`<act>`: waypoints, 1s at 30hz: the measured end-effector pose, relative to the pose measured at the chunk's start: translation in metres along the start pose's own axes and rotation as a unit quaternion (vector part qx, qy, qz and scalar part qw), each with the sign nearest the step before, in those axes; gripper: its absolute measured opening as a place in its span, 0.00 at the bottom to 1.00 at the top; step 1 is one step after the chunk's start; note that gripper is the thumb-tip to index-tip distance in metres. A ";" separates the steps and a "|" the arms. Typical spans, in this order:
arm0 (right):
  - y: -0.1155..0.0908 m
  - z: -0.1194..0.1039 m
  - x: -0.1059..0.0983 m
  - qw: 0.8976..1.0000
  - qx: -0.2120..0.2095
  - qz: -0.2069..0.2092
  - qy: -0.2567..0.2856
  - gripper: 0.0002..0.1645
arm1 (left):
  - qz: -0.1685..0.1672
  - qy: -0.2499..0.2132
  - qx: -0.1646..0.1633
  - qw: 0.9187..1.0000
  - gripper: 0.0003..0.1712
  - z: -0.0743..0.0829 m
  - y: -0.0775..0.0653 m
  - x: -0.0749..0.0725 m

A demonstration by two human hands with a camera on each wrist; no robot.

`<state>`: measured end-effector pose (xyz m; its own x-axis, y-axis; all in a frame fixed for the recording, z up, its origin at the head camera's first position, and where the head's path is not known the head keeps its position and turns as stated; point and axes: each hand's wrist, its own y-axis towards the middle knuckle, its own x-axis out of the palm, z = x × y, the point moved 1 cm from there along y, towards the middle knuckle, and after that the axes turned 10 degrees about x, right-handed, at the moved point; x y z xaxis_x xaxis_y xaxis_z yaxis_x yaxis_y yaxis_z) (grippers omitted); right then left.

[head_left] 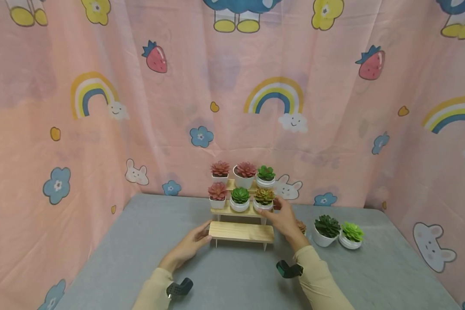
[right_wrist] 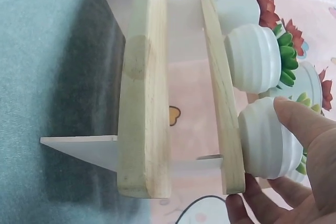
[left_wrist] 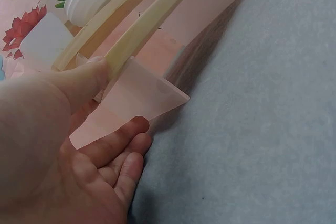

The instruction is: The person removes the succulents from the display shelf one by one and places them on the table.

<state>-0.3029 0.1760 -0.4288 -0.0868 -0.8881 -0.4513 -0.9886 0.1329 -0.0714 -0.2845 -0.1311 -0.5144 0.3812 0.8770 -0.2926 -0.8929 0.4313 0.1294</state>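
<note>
A tiered wooden stand (head_left: 241,232) with white supports is on the table, its lowest step bare. At that step's left end is my left hand (head_left: 191,244); in the left wrist view the thumb (left_wrist: 86,80) touches the wood and the fingers curve loosely by the white side panel (left_wrist: 134,95). My right hand (head_left: 284,218) grips a white ribbed pot (right_wrist: 270,140) with a yellowish-green succulent (head_left: 264,196), at the right end of the middle step. Beside it stand a green succulent (head_left: 240,195) and a pink one (head_left: 217,191). Three more potted succulents fill the top step.
Right of the stand, a dark green succulent (head_left: 327,225) in a white pot and a bright green one (head_left: 351,232) stand on the grey table (head_left: 139,241). A brownish plant (head_left: 301,226) is partly hidden behind my right wrist. A pink patterned curtain (head_left: 232,142) hangs behind.
</note>
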 end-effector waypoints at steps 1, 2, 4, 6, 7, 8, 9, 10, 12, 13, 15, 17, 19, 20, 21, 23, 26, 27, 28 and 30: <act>0.000 0.000 0.000 1.000 0.001 0.002 0.001 0.44 | 0.000 0.000 -0.002 1.000 0.37 0.000 0.000 0.000; 0.000 0.000 0.000 1.000 0.002 0.003 0.002 0.44 | 0.001 0.001 -0.002 1.000 0.37 0.000 0.000 0.000; 0.000 0.001 0.000 1.000 0.004 0.005 0.006 0.45 | 0.006 0.001 -0.005 1.000 0.37 0.001 0.000 0.001; -0.001 0.001 -0.001 1.000 0.005 0.009 0.010 0.46 | 0.010 0.000 -0.003 1.000 0.37 0.002 -0.001 0.001; -0.002 0.001 -0.001 1.000 0.004 0.011 0.011 0.46 | 0.013 -0.002 -0.005 1.000 0.37 0.002 -0.001 0.001; -0.002 0.001 -0.001 1.000 0.004 0.014 0.008 0.46 | 0.014 -0.001 -0.005 1.000 0.36 0.003 -0.001 0.001; -0.003 0.002 -0.001 1.000 0.004 0.016 0.007 0.46 | 0.014 -0.001 -0.006 1.000 0.36 0.003 -0.001 0.001; -0.004 0.002 -0.001 1.000 0.004 0.019 0.006 0.46 | 0.012 0.000 -0.005 1.000 0.36 0.004 -0.002 0.001; -0.006 0.003 -0.003 1.000 0.004 0.025 -0.001 0.46 | 0.012 0.002 -0.006 1.000 0.36 0.005 -0.003 0.002; -0.007 0.003 -0.003 1.000 0.004 0.028 -0.002 0.46 | 0.011 0.002 -0.006 1.000 0.36 0.005 -0.003 0.002; -0.010 0.003 -0.005 0.999 0.004 0.037 -0.007 0.46 | 0.011 0.000 -0.006 1.000 0.36 0.005 -0.003 0.002; -0.014 0.003 -0.008 0.999 0.000 0.042 -0.012 0.47 | 0.011 -0.001 -0.004 1.000 0.36 0.005 -0.002 0.002; -0.017 0.003 -0.011 0.999 -0.008 0.044 -0.008 0.46 | 0.011 -0.002 -0.002 1.000 0.36 0.006 -0.003 0.002; -0.019 0.003 -0.013 0.999 -0.013 0.045 -0.007 0.46 | 0.010 -0.002 0.000 1.000 0.36 0.006 -0.003 0.002; -0.021 0.003 -0.014 0.999 -0.019 0.045 -0.004 0.46 | 0.010 0.000 0.001 1.000 0.36 0.006 -0.003 0.001; -0.023 0.004 -0.017 0.999 -0.032 0.042 0.004 0.45 | 0.008 0.000 0.003 1.000 0.36 0.006 -0.003 0.001; -0.028 0.005 -0.021 0.998 -0.048 0.045 0.003 0.43 | 0.009 -0.002 0.006 1.000 0.36 0.005 -0.003 0.000; -0.029 0.005 -0.022 0.998 -0.051 0.047 0.002 0.42 | 0.009 -0.002 0.007 1.000 0.36 0.004 -0.003 0.000; -0.031 0.006 -0.024 0.997 -0.053 0.048 0.002 0.42 | 0.009 -0.004 0.010 1.000 0.36 0.004 -0.003 0.001; -0.036 0.009 -0.029 0.997 -0.049 0.051 -0.006 0.42 | 0.005 -0.002 0.014 1.000 0.36 0.002 -0.002 0.003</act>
<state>-0.2637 0.2007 -0.4209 -0.1873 -0.8664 -0.4628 -0.9819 0.1792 0.0620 -0.2813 -0.1294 -0.5136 0.3743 0.8819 -0.2868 -0.8894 0.4289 0.1580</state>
